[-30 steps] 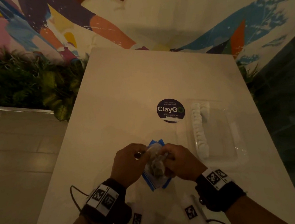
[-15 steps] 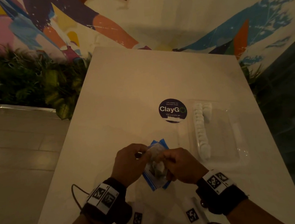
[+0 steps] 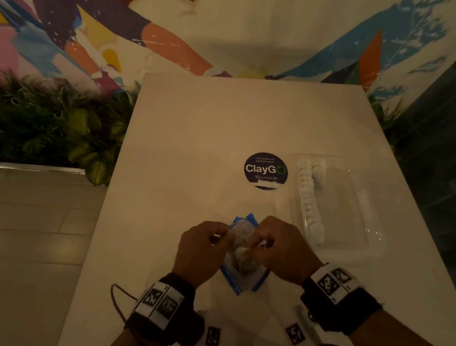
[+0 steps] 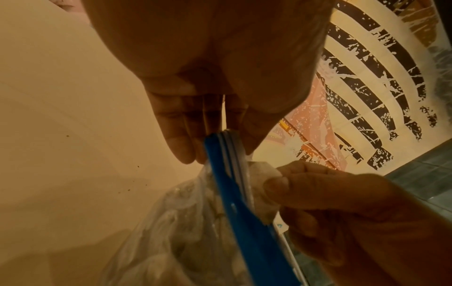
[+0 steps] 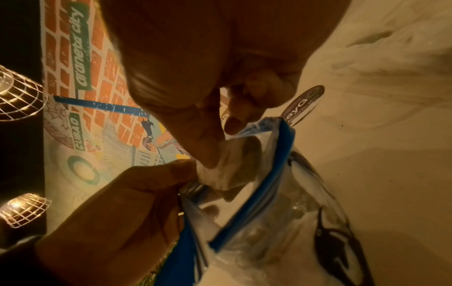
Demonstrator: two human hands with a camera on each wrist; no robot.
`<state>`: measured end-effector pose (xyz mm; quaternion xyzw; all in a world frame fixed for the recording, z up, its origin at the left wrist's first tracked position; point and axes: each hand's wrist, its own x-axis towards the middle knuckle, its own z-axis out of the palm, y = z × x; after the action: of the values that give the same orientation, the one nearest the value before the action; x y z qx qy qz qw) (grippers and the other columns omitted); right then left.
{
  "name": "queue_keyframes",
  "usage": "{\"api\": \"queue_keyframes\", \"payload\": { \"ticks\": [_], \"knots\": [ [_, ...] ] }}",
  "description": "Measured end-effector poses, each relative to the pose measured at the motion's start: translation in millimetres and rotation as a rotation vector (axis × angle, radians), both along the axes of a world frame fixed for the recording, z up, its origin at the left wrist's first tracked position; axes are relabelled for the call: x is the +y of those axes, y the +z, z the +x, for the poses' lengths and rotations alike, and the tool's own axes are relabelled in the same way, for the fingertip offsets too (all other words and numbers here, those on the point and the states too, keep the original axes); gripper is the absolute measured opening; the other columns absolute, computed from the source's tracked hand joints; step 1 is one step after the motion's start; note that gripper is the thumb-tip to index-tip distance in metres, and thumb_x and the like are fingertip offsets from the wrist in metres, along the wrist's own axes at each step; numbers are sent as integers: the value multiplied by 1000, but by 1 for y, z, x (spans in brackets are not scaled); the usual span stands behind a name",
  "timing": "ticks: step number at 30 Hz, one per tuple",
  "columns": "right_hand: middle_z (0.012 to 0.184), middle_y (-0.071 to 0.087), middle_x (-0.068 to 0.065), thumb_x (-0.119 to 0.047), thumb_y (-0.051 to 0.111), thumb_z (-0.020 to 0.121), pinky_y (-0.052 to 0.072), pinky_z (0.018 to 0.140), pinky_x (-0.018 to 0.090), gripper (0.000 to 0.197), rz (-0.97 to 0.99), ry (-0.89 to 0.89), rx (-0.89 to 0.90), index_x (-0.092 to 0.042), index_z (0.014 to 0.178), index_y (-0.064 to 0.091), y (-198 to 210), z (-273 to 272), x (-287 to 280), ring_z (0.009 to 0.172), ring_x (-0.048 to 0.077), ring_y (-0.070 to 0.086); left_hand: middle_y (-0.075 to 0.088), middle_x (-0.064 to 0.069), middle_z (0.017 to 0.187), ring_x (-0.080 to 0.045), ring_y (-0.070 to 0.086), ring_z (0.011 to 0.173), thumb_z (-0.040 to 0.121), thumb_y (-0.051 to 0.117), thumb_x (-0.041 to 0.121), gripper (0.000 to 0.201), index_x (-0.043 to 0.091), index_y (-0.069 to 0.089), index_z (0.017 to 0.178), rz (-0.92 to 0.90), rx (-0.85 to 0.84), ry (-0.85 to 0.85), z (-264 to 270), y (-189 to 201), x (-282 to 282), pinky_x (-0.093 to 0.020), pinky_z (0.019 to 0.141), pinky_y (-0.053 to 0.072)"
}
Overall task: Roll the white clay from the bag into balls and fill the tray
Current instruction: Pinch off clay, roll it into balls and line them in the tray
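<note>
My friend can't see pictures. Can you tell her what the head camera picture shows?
Two hands hold a clear bag of white clay over a pale table: left hand, right hand. A clear tray on the right holds clay balls along its left side.

A pale, smooth rectangular table top (image 3: 190,154) is seen running away toward a painted wall. A round dark-blue sticker (image 3: 265,170) printed "ClayGo" in white is stuck flat on it, right of centre. Just beside the sticker, on its right, a clear plastic rectangular tray (image 3: 368,213) is set on the surface, and a row of small white clay balls (image 3: 309,200) is lined along the tray's left wall, with a few more begun next to it at the far end. Small dark specks (image 4: 127,185) are scattered on the surface in the left wrist view.
</note>
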<state>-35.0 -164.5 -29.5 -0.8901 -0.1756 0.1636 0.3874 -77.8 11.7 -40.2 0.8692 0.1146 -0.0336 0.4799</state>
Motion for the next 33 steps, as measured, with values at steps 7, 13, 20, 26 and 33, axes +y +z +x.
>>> {"api": "queue_keyframes", "payload": {
  "ticks": [7,13,20,26,33],
  "knots": [
    [74,66,0,-12,77,73,49,49,21,20,231,-86,287,-26,78,63,9,-1,7,57,7,60,68,4,99,-11,65,81,89,62,24,13,17,71,95,-71,29,3,0,-3,2,-32,77,55],
    [74,65,6,-5,66,84,45,43,23,28,357,-186,423,-22,106,61,8,-1,11,53,18,57,67,7,90,1,63,71,88,63,23,8,18,69,88,-165,13,-19,-3,-4,3,-25,69,53],
    [57,66,-7,-7,65,86,47,50,16,18,334,-202,396,-23,79,68,5,-1,11,51,1,61,69,0,91,-20,67,78,86,62,36,19,20,71,88,-308,33,-22,-2,-7,3,-40,72,54],
    [57,66,-5,-9,65,86,48,50,18,7,375,-213,441,-15,85,69,9,-1,12,51,4,61,68,6,103,-7,64,90,81,61,50,35,21,72,97,-272,27,-89,-2,-8,3,-28,80,53],
    [66,69,-8,-25,71,83,50,55,18,8,336,-181,313,-32,79,72,8,0,15,58,2,62,69,3,103,-11,65,92,71,52,63,56,19,72,99,-291,9,-61,-3,-9,3,-39,84,53]
  ]
}}
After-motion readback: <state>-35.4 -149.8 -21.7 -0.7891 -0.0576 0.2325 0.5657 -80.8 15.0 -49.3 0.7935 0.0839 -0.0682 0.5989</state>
